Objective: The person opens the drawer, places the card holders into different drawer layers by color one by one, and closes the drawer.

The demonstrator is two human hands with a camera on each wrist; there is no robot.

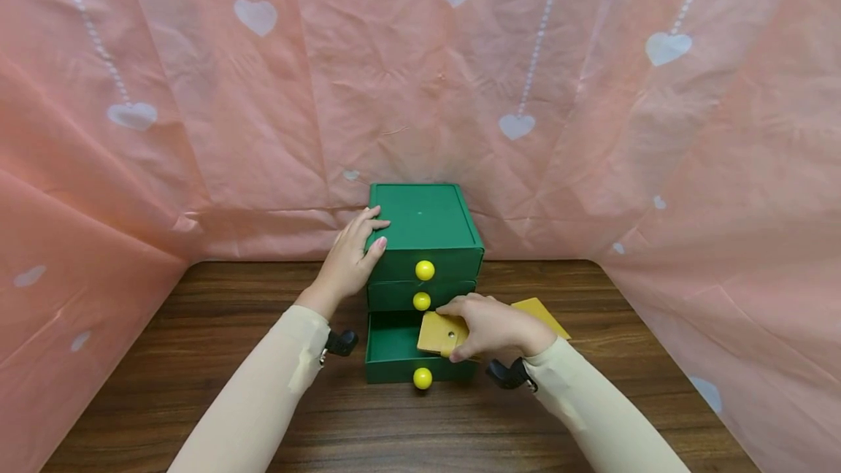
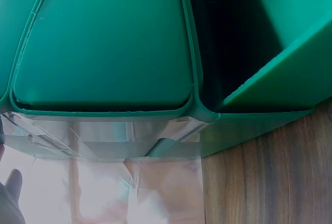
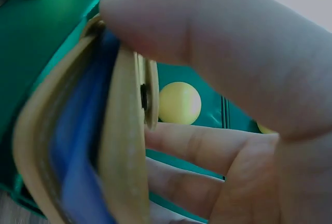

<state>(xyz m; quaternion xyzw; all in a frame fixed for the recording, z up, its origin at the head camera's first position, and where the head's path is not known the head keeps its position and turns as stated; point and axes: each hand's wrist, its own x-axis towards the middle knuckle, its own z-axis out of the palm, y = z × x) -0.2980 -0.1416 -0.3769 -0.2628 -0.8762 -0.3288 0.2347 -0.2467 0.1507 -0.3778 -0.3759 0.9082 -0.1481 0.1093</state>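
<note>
A green three-drawer cabinet with yellow round knobs stands on the table, its bottom drawer pulled out. My left hand rests against the cabinet's upper left edge, fingers extended over the top; a bit of it shows at the lower left corner of the left wrist view. Over the right part of the bottom drawer, my right hand holds a yellow snap wallet between thumb and fingers. The right wrist view shows the wallet's blue inner sleeves edge-on and its snap strap.
A flat yellow item lies on the wooden table behind my right wrist, partly hidden by it. The upper two drawers are closed. A pink curtain with white hearts hangs close behind the cabinet and along both sides.
</note>
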